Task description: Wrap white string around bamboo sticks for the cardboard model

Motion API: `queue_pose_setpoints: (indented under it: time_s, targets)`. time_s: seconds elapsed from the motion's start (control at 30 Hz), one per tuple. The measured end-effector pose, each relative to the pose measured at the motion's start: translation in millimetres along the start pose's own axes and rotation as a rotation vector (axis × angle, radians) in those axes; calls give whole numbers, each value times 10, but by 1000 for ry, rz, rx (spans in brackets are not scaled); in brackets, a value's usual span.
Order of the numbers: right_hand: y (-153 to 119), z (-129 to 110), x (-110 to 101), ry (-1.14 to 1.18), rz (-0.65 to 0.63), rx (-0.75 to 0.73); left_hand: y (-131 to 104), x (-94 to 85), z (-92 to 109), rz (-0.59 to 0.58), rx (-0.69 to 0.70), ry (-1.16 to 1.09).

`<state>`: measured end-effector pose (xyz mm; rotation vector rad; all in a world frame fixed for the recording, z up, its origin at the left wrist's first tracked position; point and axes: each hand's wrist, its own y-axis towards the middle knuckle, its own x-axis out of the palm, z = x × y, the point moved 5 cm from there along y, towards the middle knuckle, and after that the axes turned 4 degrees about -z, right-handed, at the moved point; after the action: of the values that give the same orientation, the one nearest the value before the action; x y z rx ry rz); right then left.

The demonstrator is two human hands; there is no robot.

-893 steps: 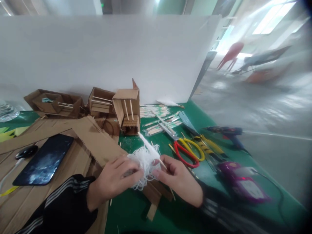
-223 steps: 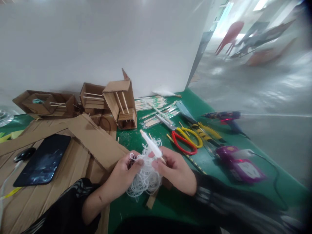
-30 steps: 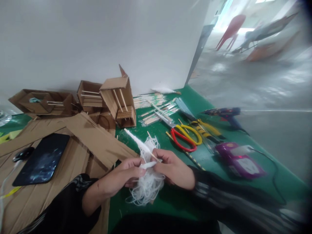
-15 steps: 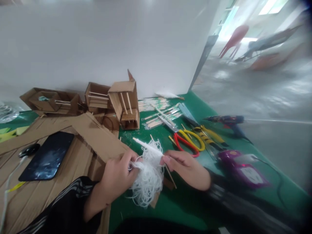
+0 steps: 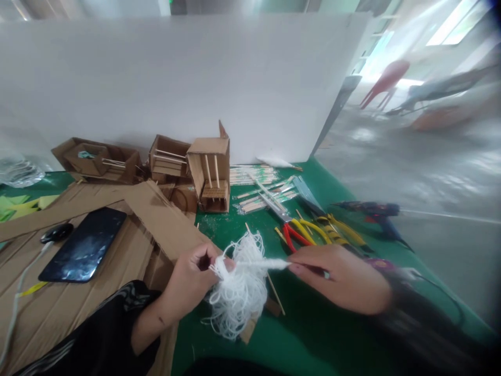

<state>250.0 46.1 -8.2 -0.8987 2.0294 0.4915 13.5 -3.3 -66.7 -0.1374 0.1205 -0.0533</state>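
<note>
A tangled heap of white string [image 5: 240,292] lies over the green table, with my left hand [image 5: 195,277] pinching strands at its upper left. My right hand [image 5: 336,277] grips the right end of a white string-wrapped stick [image 5: 270,263], which stretches across the top of the heap. The stick's left end is lost among the strands near my left fingers. Beneath the heap, a thin wooden stick [image 5: 277,295] and a cardboard scrap [image 5: 248,329] poke out.
Cardboard sheets [image 5: 156,219] with a dark phone [image 5: 84,245] cover the left side. Cardboard boxes [image 5: 211,172] stand behind. Packed sticks [image 5: 254,175], red-handled scissors [image 5: 291,237], yellow-handled tools [image 5: 342,230] and a drill [image 5: 368,209] lie at right.
My right hand has moved right, and the wrapped stick has swung from slanted to nearly level. My left hand stays by the string. The view has tilted up slightly.
</note>
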Motion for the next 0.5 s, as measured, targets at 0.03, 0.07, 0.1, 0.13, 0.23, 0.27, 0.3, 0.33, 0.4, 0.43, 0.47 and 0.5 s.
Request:
queue_pose_setpoints:
  time_s: [0.03, 0.07, 0.1, 0.13, 0.23, 0.27, 0.3, 0.33, 0.4, 0.43, 0.47, 0.5]
  targets:
    - [3, -6, -32, -16, -1, -13, 6, 7, -20, -14, -31, -43]
    - [7, -12, -57, -33, -7, -28, 8, 11, -32, -21, -50, -62]
    - [12, -18, -76, -50, -15, -40, 7, 14, -36, -30, -56, -66]
    - [17, -23, -89, -67, -25, -50, 2, 19, -30, -41, -48, -58]
    - [29, -31, -93, -97, -62, -66, -24, 43, 13, -85, 9, 17]
    - [31, -30, -88, -102, -73, -67, -35, 48, 23, -86, 16, 40]
    - [31, -26, -82, -106, -82, -68, -47, 50, 29, -73, 16, 59]
    - [30, -21, -76, -110, -91, -67, -58, 46, 35, -49, 15, 74]
    - [26, -3, -67, -124, -105, -66, -83, 29, 66, 23, 46, 92]
    - [23, 8, -66, -131, -110, -64, -98, 20, 92, 63, 82, 110]
    - [21, 21, -65, -138, -115, -61, -113, 10, 121, 101, 124, 137]
    - [21, 33, -65, -144, -120, -57, -127, 3, 146, 134, 161, 166]
